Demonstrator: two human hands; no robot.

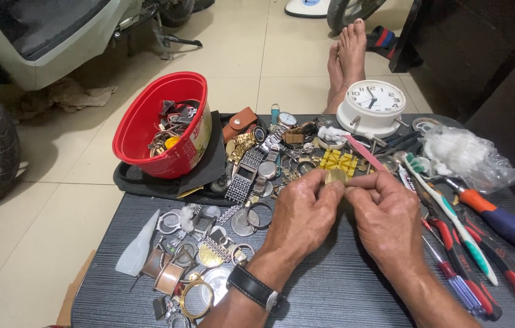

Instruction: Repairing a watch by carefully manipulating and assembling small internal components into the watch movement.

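Hands meet over the middle of a dark ridged table (342, 291). Left hand (303, 212) and right hand (385, 215) pinch a small round gold-coloured watch case (335, 176) between their fingertips, held just above the tabletop, near a yellow case holder (339, 161). A black wristwatch (257, 288) sits on the left wrist. Left of the hands lie loose watch cases, rings and metal bracelets (209, 255); farther left a red plastic bowl (163, 130) holds scrap parts. Far right stands a white alarm clock (371, 106); a toothbrush (451, 218) and red-handled pliers (464, 261) lie right.
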